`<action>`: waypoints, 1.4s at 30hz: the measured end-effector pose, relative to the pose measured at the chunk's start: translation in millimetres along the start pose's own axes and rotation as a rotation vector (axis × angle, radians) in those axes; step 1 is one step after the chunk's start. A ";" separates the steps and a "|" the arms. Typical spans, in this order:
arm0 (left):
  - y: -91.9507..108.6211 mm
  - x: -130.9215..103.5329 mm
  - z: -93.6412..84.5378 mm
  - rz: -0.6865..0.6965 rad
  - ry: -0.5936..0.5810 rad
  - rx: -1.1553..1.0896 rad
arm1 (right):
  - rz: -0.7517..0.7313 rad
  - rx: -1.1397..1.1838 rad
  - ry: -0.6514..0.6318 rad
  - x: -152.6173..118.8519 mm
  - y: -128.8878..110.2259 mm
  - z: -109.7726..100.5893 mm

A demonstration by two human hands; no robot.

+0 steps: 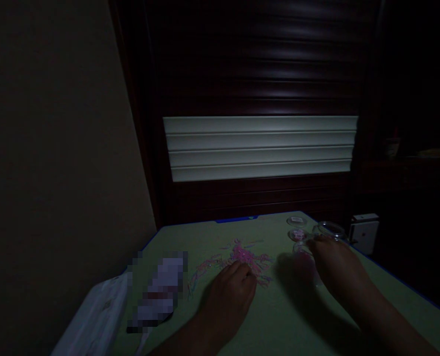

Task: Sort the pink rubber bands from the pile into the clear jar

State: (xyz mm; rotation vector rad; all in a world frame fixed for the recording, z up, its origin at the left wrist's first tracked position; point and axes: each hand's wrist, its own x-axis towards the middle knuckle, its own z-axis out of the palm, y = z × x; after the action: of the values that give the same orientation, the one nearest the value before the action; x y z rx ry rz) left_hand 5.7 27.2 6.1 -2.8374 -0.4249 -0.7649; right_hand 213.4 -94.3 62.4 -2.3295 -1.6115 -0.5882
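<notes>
Pale green desk (pixel 279 321), dim light. Left hand (pixel 233 289) nearest: fingers curled narrow, tips down at a pink pile of thin strands (pixel 243 253) mid-desk; cannot tell whether any are pinched. Right hand (pixel 331 254) bent, fingers partly closed, at a clear container (pixel 318 280) with pink inside; grip hidden, cannot tell. Beyond, two round lids (pixel 297 221), the farther bearing a pale label, print too small to read. White box (pixel 364 236) past the desk edge, dark mark illegible.
</notes>
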 end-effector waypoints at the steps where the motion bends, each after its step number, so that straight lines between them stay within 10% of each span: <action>1: 0.0 0.1 0.0 -0.014 -0.010 0.003 | -0.018 -0.002 -0.005 0.8 -1.2 -1.2; 14: -3.5 0.5 3.1 -0.126 -0.073 0.040 | -0.555 0.146 -0.125 2.4 -32.3 11.6; 42: -10.2 7.4 14.2 -0.136 -0.062 -0.089 | -0.524 0.188 -0.264 2.6 -37.0 7.8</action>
State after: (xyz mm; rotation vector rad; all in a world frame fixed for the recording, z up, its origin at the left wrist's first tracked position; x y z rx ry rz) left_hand 15.2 41.9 -1.3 -2.9459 -0.6134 -0.7395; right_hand 181.1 -75.6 55.7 -1.9091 -2.3115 -0.2080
